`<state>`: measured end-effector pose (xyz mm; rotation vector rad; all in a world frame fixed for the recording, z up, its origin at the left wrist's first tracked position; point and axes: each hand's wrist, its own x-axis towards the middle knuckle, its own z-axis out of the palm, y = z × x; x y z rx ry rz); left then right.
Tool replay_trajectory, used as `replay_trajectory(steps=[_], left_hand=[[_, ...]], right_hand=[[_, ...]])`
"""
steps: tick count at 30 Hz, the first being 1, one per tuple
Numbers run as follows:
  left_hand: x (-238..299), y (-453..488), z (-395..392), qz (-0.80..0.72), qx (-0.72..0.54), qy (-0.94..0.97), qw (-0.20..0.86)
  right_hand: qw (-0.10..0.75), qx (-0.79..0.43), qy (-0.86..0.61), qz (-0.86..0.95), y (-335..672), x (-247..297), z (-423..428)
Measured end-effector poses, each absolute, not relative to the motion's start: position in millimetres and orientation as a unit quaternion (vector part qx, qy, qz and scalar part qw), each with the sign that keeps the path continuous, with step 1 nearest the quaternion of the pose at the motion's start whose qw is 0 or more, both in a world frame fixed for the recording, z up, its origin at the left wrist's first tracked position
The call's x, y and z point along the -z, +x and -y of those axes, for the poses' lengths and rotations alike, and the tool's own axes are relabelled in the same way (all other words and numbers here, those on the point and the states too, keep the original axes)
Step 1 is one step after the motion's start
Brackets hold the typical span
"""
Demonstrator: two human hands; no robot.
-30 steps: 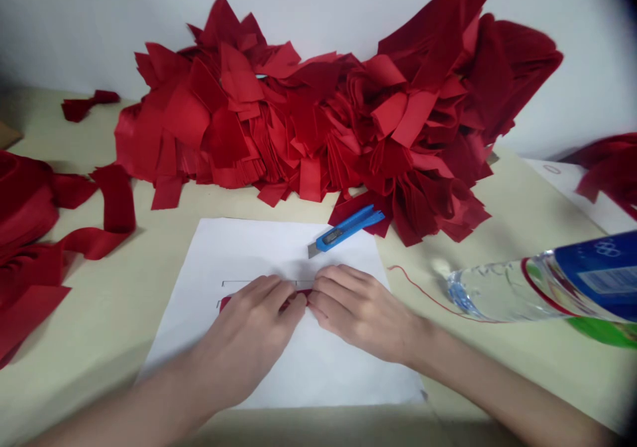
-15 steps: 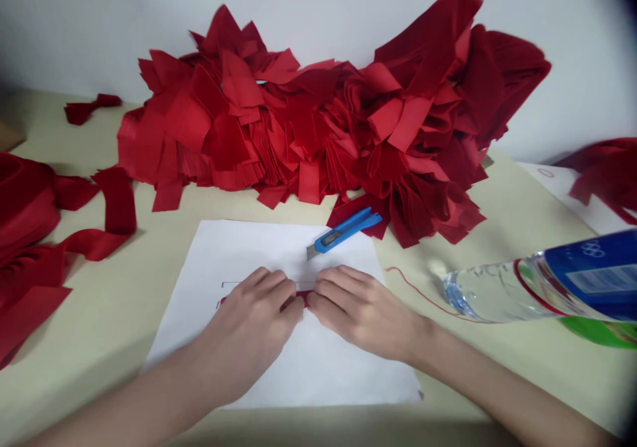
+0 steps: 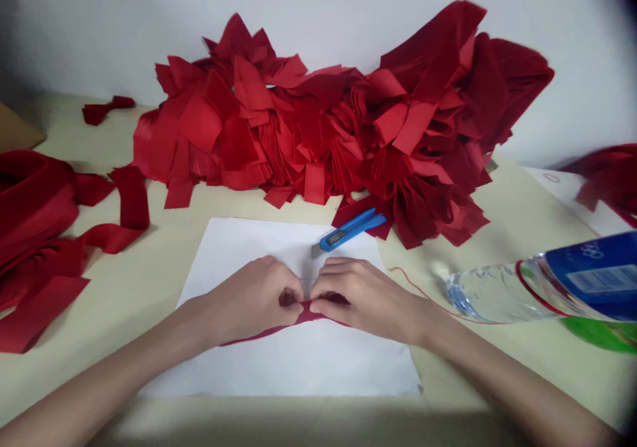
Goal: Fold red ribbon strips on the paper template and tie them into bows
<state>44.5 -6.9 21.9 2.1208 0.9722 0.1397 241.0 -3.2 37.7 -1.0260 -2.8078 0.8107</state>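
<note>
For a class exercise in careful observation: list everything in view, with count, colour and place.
heap of cloth pieces: one, red, back of table
cloth pile: one, dark red, left
cloth bunch: one, dark red, right edge
scrap: one, dark red, back left
sheet: one, white, centre
strip: one, red, on sheet
utility knife: one, blue, sheet's far edge
bottle: one, clear with blue label, right
thread: one, red, beside bottle
left hand: one, pinching strip
right hand: one, pinching strip
</note>
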Motion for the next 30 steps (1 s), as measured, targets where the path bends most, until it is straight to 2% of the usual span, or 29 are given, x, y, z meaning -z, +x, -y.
replay_trajectory(steps=[5, 13, 17, 21, 24, 30], left_hand=[[-15, 48, 11, -0.368, -0.081, 0.880, 0.289], [-13, 43, 23, -0.276, -0.063, 0.953, 0.108], [-5, 39, 29, -0.240, -0.080, 0.967, -0.002], [3, 34, 39, -0.199, -0.165, 0.960, -0.103], [9, 29, 46, -0.182, -0.213, 0.952, -0.121], [12, 28, 53, -0.200, -0.215, 0.952, -0.086]], right_hand=[[0.039, -0.181, -0.288, 0.939, 240, -29, 7], [0.079, 0.024, -0.245, 0.966, 244, -13, 13], [0.094, 0.067, -0.215, 0.970, 245, -10, 17], [0.127, 0.089, -0.157, 0.975, 249, -8, 23], [0.154, 0.120, -0.124, 0.973, 250, -5, 26], [0.150, 0.161, -0.082, 0.972, 254, -4, 28]])
